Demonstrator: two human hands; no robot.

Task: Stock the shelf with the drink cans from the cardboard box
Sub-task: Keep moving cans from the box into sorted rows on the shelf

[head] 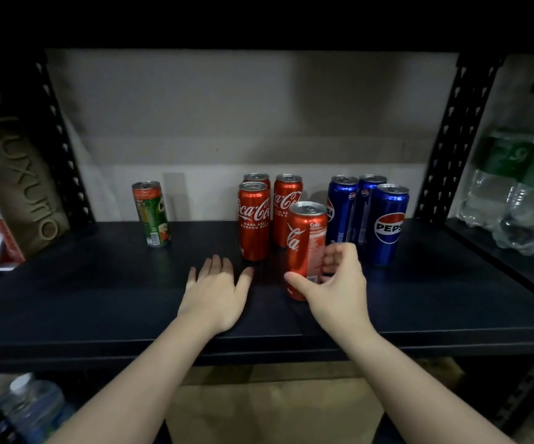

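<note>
Two bare forearms reached up from the lower edge of the view onto the dark flat metal shelf board (pixel 99 302). The left hand (pixel 216 291) lay palm down on the board, fingers loosely spread and holding nothing. The right hand (pixel 336 283) was curled part-way around the lower half of an upright red Coca-Cola can (pixel 305 248): its thumb lay across the can's front near the base and its fingers bent around the can's right side. Whether the fingers pressed firmly on the metal could not be told.

This front red can stood nearest the shelf's edge, just right of the left hand's thumb. Behind it stood a cluster of three further red Coca-Cola cans (pixel 254 219), upright and close together. Just to the right of the hand rose three tall blue Pepsi cans (pixel 387 222), likewise upright and grouped. Well apart to the left, a single green and orange drink can (pixel 152 214) stood alone near the pale back wall (pixel 227 107).

Black perforated steel uprights (pixel 451 139) framed the bay. In the adjoining bay at right lay clear plastic water bottles with green labels (pixel 515 193); a tan printed carton (pixel 19 174) leaned at left.
</note>
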